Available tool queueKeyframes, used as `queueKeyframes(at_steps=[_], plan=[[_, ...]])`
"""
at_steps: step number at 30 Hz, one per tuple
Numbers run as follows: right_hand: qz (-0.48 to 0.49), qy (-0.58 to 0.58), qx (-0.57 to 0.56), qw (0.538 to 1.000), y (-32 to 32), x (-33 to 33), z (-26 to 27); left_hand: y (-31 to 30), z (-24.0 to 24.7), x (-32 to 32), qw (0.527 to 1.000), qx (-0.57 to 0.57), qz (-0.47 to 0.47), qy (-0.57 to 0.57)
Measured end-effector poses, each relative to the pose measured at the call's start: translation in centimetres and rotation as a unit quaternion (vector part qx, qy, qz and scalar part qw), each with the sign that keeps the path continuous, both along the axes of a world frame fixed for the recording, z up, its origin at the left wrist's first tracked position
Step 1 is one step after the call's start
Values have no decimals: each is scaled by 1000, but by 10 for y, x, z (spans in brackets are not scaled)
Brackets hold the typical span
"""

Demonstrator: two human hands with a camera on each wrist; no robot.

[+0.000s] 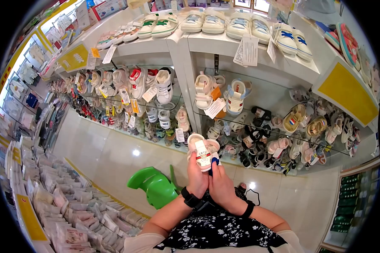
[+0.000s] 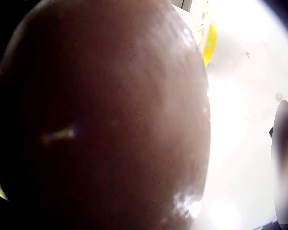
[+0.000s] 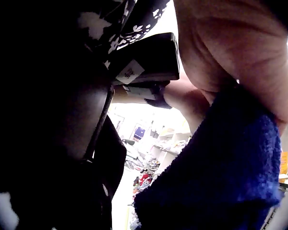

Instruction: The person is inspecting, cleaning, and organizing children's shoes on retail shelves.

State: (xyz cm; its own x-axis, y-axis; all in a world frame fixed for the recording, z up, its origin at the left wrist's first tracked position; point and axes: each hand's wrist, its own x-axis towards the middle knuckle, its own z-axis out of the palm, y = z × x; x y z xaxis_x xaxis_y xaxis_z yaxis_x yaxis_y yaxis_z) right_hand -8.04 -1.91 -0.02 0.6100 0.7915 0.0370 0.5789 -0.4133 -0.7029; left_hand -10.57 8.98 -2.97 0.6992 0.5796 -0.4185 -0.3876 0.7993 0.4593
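In front of the body, my left hand grips a pair of small pale children's shoes. The front one has lettering and a dark-and-red band across its strap. My right hand holds a fuzzy dark blue cloth right beside the shoes, its upper end showing at their lower right edge in the head view. The two hands are close together. Skin fills most of the left wrist view and hides the shoes there. The cloth hangs from the right hand in the right wrist view, covering its fingertips.
A shelf unit full of children's shoes with tags stands ahead. A green plastic chair is on the tiled floor at left. Plastic-wrapped packets fill the lower left, and a rack of dark green items stands at right.
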Motion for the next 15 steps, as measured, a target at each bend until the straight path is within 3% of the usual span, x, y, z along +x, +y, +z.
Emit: queueKeyframes(at_steps=[4, 7, 10, 12, 15], plan=[[34, -29, -18, 999, -2, -3, 3, 2, 3, 1, 1000, 12, 11, 12], [91, -69, 28, 993, -6, -5, 1, 8, -2, -1, 998, 17, -51, 14], [82, 20, 65, 994, -11, 9, -3, 12, -3, 2, 999, 19, -41, 18], [-4, 58, 171, 984, -17, 18, -9, 10, 12, 2, 999, 53, -9, 11], [-31, 15, 191, 981, -20, 29, -3, 9, 8, -1, 996, 88, -25, 20]])
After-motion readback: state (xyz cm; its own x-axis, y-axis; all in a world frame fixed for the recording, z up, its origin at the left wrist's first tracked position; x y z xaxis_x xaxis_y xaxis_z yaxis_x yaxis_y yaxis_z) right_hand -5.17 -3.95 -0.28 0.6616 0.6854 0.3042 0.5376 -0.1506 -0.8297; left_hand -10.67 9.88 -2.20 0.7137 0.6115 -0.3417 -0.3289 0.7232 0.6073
